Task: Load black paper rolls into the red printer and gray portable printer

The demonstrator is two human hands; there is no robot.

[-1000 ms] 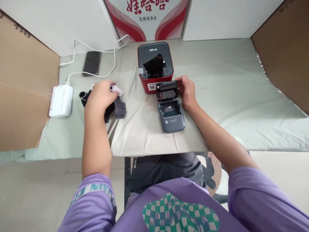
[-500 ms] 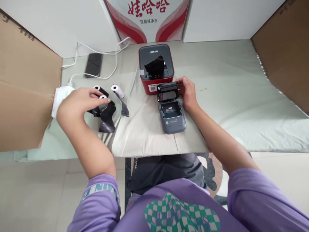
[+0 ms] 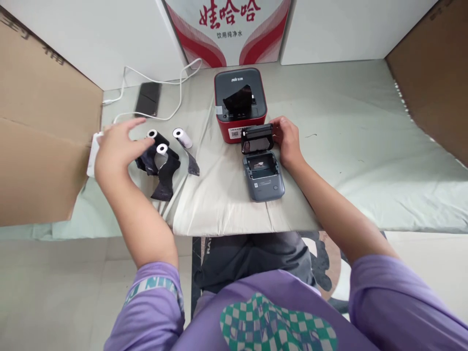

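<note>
A small grey printer (image 3: 263, 176) lies on the cloth with its black lid (image 3: 257, 138) raised and its paper bay showing. My right hand (image 3: 289, 139) grips the right side of that lid. My left hand (image 3: 116, 148) hovers with fingers spread, holding nothing, just left of three small paper rolls (image 3: 161, 149) with dark loose tails. One roll (image 3: 182, 138) lies a little apart on the right. A red and black printer (image 3: 240, 103) stands just behind the grey one.
A white power bank (image 3: 93, 155) with a white cable (image 3: 161, 80) lies behind my left hand. A dark phone (image 3: 148, 98) rests at the back left. Cardboard walls (image 3: 40, 131) stand on both sides. A red and white box (image 3: 228, 24) is at the back.
My left hand let go of the rolls and drew back left, opening its fingers. The rolls now lie uncovered. My right hand stayed on the lid.
</note>
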